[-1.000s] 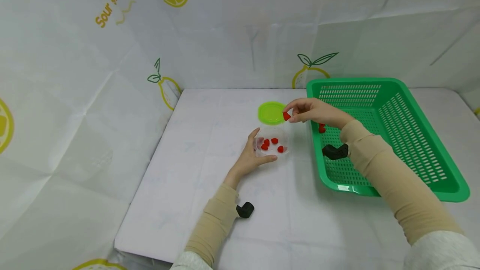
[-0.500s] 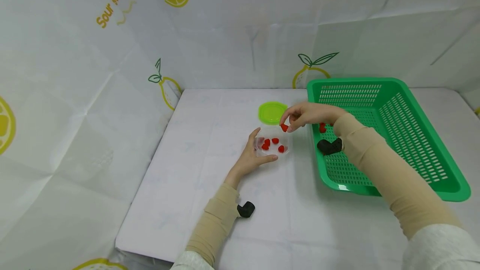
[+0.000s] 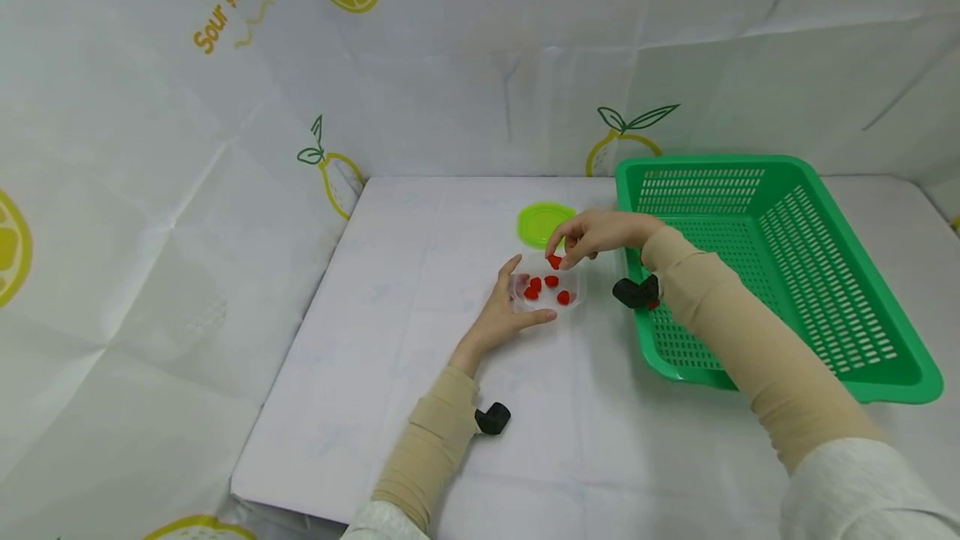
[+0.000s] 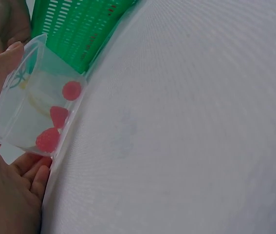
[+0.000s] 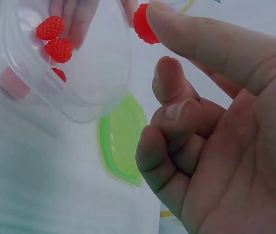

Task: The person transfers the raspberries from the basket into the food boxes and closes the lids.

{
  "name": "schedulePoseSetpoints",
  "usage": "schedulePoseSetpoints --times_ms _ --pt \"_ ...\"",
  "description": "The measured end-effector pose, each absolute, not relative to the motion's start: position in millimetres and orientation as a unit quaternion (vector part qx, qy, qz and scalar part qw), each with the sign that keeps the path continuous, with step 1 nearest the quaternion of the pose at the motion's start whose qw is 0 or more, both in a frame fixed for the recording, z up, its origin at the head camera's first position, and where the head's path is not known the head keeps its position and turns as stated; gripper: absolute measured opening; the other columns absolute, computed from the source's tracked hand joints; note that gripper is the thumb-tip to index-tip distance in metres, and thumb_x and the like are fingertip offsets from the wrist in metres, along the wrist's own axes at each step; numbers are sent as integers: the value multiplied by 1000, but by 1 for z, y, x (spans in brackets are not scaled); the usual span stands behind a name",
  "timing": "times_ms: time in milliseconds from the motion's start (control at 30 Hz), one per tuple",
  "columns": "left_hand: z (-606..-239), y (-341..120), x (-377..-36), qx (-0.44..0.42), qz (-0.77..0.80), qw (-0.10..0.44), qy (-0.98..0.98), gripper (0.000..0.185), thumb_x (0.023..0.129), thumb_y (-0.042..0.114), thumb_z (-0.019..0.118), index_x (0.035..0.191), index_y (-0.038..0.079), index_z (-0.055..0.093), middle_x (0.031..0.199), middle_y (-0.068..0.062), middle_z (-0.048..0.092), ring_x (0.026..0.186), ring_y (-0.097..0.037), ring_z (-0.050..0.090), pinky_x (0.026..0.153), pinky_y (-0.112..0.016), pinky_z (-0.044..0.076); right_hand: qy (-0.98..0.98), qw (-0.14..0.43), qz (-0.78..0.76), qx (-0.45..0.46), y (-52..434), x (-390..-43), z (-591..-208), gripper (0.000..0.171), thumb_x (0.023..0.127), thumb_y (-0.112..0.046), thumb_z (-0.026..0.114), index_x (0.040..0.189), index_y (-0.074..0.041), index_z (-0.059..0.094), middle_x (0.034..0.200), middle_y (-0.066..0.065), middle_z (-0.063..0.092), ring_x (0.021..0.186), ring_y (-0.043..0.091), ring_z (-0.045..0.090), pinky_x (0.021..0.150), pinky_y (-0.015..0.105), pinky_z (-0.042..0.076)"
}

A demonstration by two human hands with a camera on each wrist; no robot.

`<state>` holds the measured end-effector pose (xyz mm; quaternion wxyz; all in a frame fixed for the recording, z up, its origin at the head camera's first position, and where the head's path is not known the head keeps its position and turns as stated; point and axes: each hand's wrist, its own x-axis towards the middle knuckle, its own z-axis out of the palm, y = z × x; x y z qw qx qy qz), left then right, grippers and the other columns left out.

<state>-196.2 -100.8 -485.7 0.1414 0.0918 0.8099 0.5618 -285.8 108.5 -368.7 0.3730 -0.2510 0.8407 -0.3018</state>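
My left hand (image 3: 497, 319) holds a clear plastic container (image 3: 545, 299), thumb on the near side and fingers on the far side. Several red raspberries (image 5: 59, 50) lie inside on its bottom. Just above the container's far right part, my right hand (image 3: 603, 233) pinches another raspberry (image 3: 554, 262) between thumb and fingertip. In the right wrist view that raspberry sits beside the container's opening, its upper part cut off by the frame edge. A bright green lid (image 3: 536, 225) lies flat behind the container, partly covered by the right hand.
A large green slotted basket (image 3: 716, 161) stands to the right, under the right forearm. A bit of red (image 3: 654, 304) shows inside it by the black wrist mount (image 3: 634, 292). Behind the white table (image 3: 375, 340) hangs a lemon-print cloth (image 3: 480, 65).
My right hand has moved left and nearer, from beside the lid to over the container, with the raspberry still pinched. The left hand and the container have stayed put.
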Motion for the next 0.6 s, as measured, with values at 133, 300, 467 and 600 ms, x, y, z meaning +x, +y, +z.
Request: schedulePoseSetpoints --times_ms 133,300,467,600 --pt "-486 -100 -196 93 559 139 812 99 71 45 77 143 46 8 145 3 37 137 -16 31 112 -49 27 835 381 -298 -263 105 -289 -377 35 88 -20 63 119 -6 57 75 1 51 68 16 43 61 23 37" --pt "-487 -100 -196 91 560 142 811 99 71 43 78 143 45 9 147 3 34 138 -17 29 113 -48 26 838 386 -280 -265 103 -290 -385 33 87 -17 62 118 -6 58 74 1 50 64 15 41 59 24 36" --pt "-487 -100 -196 88 555 140 815 99 71 45 78 142 47 9 152 3 25 140 -18 25 113 -50 25 851 382 -254 -255 101 -289 -387 30 86 -15 62 115 -8 60 77 3 49 70 19 42 58 23 35" --pt "-486 -101 -196 90 555 140 815 99 71 45 78 143 47 9 151 2 27 139 -18 26 113 -50 26 856 384 -233 -255 99 -288 -387 29 85 -15 63 114 -9 61 79 3 49 72 20 43 58 23 34"
